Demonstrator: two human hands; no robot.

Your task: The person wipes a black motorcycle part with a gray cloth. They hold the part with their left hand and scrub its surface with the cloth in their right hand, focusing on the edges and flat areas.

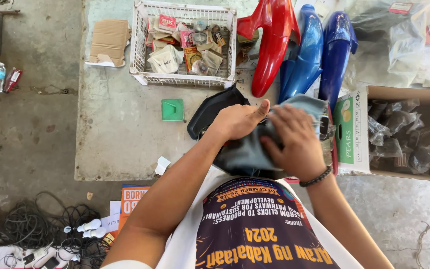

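Grey cloth (255, 149) lies under right hand (294, 142); left hand (237, 121) grips it.

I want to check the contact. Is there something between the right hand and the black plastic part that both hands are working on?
Yes. A grey-blue cloth lies between the right hand and the black plastic part; the palm presses on the cloth, not on the plastic. The left hand grips the part's edge, thumb up; no cloth shows under it.

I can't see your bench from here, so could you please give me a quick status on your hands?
Left hand grips the black panel. Right hand presses a grey cloth onto it. White basket and cardboard box flank it, apart.
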